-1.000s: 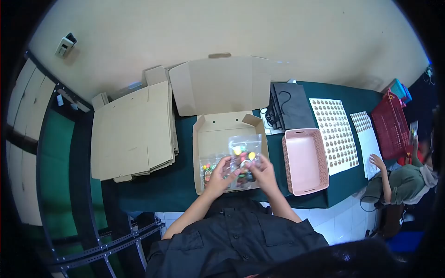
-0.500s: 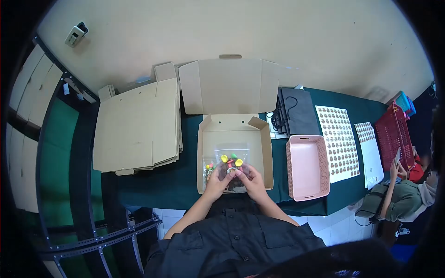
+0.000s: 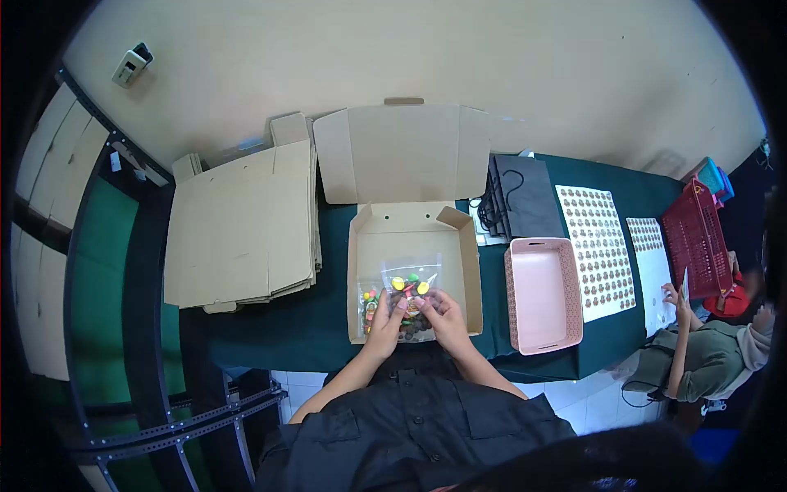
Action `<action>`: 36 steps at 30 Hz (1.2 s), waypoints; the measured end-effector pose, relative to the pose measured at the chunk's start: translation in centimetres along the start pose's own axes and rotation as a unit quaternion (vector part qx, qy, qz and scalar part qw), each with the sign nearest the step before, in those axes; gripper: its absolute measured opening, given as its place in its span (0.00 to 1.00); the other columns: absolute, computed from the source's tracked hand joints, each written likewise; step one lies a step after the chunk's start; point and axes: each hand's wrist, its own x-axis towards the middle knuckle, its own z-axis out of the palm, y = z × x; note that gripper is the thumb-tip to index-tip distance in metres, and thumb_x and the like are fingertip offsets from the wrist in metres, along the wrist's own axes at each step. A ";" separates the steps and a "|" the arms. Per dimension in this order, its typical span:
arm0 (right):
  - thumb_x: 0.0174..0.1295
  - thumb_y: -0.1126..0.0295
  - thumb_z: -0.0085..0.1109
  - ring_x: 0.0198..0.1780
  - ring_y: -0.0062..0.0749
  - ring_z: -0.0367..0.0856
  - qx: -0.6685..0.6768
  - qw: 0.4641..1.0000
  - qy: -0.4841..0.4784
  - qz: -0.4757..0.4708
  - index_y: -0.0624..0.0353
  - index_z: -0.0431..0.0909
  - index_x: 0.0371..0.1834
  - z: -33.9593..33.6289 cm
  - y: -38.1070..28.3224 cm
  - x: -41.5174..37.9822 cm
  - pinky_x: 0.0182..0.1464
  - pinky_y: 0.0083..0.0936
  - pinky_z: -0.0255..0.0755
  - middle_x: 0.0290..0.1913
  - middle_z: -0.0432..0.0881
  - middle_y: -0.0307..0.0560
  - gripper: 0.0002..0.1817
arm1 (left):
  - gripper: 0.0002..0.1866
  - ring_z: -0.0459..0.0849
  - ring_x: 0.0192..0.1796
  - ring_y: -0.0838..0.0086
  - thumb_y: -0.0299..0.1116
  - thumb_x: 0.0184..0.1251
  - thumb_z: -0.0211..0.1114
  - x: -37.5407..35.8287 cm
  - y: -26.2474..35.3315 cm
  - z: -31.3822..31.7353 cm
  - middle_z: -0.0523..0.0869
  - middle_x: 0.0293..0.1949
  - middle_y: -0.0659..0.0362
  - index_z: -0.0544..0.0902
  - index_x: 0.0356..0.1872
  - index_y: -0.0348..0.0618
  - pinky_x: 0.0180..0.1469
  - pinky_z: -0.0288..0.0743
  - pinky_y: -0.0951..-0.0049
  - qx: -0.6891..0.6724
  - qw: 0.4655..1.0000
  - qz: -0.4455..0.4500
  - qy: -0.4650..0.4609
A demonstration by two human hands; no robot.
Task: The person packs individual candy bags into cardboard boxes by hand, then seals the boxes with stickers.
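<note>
Holding a clear bag (image 3: pixel 407 283) of colourful small items inside the open cardboard box (image 3: pixel 410 234).
Left hand (image 3: pixel 386 318) and right hand (image 3: pixel 443 312) are both gripping it near the box's front edge, toward the tabletop's (image 3: pixel 270 324) near edge.

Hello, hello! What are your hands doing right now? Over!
Left hand and right hand both gripping clear plastic bag of colourful small pieces. Bag inside open brown cardboard box. Nothing blocking.
</note>
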 end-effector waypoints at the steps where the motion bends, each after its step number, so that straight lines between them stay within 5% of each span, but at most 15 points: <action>1: 0.64 0.66 0.52 0.42 0.17 0.73 0.018 1.000 -0.002 -0.012 0.66 0.71 0.48 0.0 0.1 0.1 0.45 0.16 0.67 0.40 0.77 0.40 0.15 | 0.20 0.71 0.52 0.77 0.40 0.71 0.47 0.0 0.0 -0.1 0.72 0.51 0.58 0.61 0.57 0.40 0.54 0.65 0.77 0.008 1.000 -0.014 0.011; 5: 0.63 0.66 0.53 0.44 0.20 0.74 0.062 0.997 0.009 0.039 0.69 0.69 0.49 -0.7 1.0 0.4 0.46 0.17 0.67 0.40 0.78 0.44 0.17 | 0.20 0.71 0.53 0.76 0.38 0.70 0.50 0.0 1.1 0.0 0.71 0.52 0.55 0.60 0.57 0.39 0.54 0.65 0.76 -0.086 0.995 -0.044 0.017; 8: 0.64 0.66 0.53 0.42 0.21 0.76 0.027 0.999 0.020 -0.017 0.67 0.69 0.49 -0.3 0.8 0.3 0.43 0.16 0.69 0.39 0.78 0.45 0.17 | 0.25 0.71 0.57 0.70 0.30 0.65 0.57 0.0 1.6 0.8 0.70 0.54 0.50 0.56 0.58 0.37 0.56 0.66 0.73 -0.026 0.997 0.028 -0.069; 13: 0.62 0.67 0.55 0.36 0.21 0.79 0.108 0.992 0.047 0.051 0.66 0.67 0.49 -0.1 -0.6 0.1 0.35 0.14 0.72 0.38 0.79 0.43 0.17 | 0.31 0.70 0.58 0.68 0.25 0.59 0.60 -0.5 1.1 0.7 0.70 0.55 0.49 0.53 0.59 0.37 0.56 0.67 0.71 0.089 0.992 0.009 -0.088; 18: 0.61 0.68 0.55 0.37 0.22 0.79 0.038 0.999 0.015 0.011 0.65 0.67 0.49 0.2 -0.3 0.1 0.37 0.16 0.73 0.39 0.78 0.43 0.17 | 0.31 0.71 0.56 0.70 0.22 0.58 0.61 0.2 -0.2 0.2 0.69 0.54 0.52 0.53 0.59 0.42 0.53 0.69 0.72 -0.062 0.996 0.049 -0.031; 20: 0.61 0.68 0.56 0.38 0.23 0.78 0.038 0.999 0.023 -0.029 0.65 0.67 0.49 0.3 0.3 0.2 0.38 0.17 0.73 0.39 0.78 0.44 0.17 | 0.31 0.71 0.56 0.70 0.22 0.57 0.61 -0.1 0.0 0.1 0.69 0.55 0.52 0.53 0.59 0.43 0.53 0.69 0.72 -0.016 0.999 0.027 -0.043; 26: 0.60 0.70 0.57 0.41 0.23 0.77 0.172 0.981 0.040 0.076 0.65 0.66 0.50 -0.1 0.1 0.3 0.43 0.17 0.72 0.42 0.77 0.43 0.18 | 0.28 0.71 0.57 0.71 0.23 0.60 0.60 -0.2 0.5 0.5 0.71 0.53 0.52 0.55 0.57 0.43 0.53 0.69 0.72 0.044 0.997 0.010 -0.058; 32: 0.63 0.66 0.53 0.42 0.18 0.74 0.021 0.999 0.009 -0.046 0.63 0.66 0.49 0.0 1.0 0.0 0.45 0.19 0.69 0.41 0.76 0.41 0.15 | 0.16 0.70 0.56 0.74 0.35 0.69 0.51 0.1 0.0 0.0 0.72 0.53 0.54 0.62 0.53 0.40 0.57 0.63 0.74 -0.015 0.999 0.031 -0.014; 36: 0.62 0.66 0.55 0.42 0.17 0.74 0.087 0.995 0.016 0.049 0.63 0.67 0.49 -0.8 1.2 0.2 0.45 0.17 0.68 0.40 0.76 0.39 0.16 | 0.16 0.69 0.55 0.76 0.35 0.70 0.50 0.1 -0.8 -0.8 0.72 0.51 0.56 0.62 0.53 0.40 0.55 0.63 0.77 -0.051 0.998 -0.030 0.014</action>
